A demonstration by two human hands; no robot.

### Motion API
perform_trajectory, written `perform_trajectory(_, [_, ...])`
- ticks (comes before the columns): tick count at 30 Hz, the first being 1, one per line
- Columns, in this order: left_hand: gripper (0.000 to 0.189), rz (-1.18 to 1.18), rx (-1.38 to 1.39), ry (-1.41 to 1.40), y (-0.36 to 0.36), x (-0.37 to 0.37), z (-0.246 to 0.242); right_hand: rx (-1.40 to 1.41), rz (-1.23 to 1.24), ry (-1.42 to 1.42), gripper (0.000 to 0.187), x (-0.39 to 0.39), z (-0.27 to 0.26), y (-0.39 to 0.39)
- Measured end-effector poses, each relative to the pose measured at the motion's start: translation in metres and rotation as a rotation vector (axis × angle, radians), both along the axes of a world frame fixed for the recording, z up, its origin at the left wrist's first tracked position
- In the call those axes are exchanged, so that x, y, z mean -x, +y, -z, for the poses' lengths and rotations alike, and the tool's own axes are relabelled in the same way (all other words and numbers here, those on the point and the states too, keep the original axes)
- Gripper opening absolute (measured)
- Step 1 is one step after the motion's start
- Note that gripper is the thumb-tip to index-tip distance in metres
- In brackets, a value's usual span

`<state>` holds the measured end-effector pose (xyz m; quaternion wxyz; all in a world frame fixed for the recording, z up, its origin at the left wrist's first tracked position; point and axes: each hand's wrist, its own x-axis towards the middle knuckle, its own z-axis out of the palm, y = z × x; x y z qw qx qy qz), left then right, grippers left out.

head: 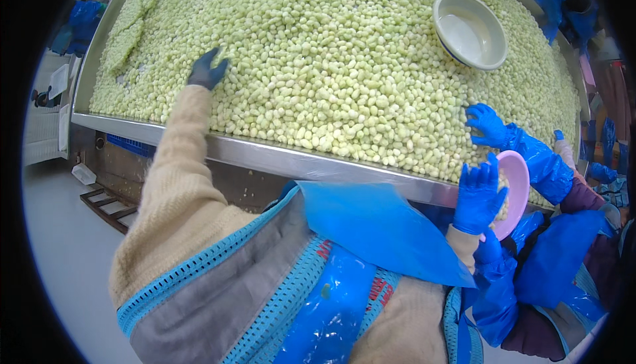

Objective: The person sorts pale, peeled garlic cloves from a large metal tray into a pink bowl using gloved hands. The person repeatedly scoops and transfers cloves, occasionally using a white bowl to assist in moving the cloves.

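A wide metal-rimmed table (308, 161) holds a thick layer of small pale green oval fruits (318, 91) that look like peeled grapes. My left hand (208, 69), in a dark glove, rests over the fruits on the left with thumb and fingers apart. In a blue glove, my right hand (478, 200) is raised near the table's front edge, palm showing and nothing in it. It overlaps the side of a pink bowl (517, 177) with some pale pieces inside; whether they touch, I cannot tell. A co-worker's blue-gloved hand (489, 250) is at that bowl's lower edge.
The co-worker's other gloved hand (486, 124) reaches over the fruits at right. A whitish basin (464, 31) sits tilted on the layer, far right. Below the table stand a blue crate (130, 145) and a brown metal frame (109, 207). More people work along the right side.
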<state>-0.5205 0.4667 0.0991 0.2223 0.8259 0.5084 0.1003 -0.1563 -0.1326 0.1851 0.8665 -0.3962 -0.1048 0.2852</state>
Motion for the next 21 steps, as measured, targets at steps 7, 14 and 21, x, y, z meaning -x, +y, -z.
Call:
perform_trajectory(7, [0.099,-0.212,0.194,0.511,0.047,0.071,0.031,0.808,-0.219,-0.629,0.028,0.051,0.035,0.05])
perform_trajectory(14, [0.107,0.154,0.303,0.233,-0.046,-0.011,-0.025,1.06,-0.08,-1.33,0.035,0.063,0.038,0.066])
perform_trajectory(21, [0.105,0.83,0.231,-0.105,-0.153,-0.09,-0.011,1.067,-0.052,-1.345,0.035,0.068,0.035,0.074])
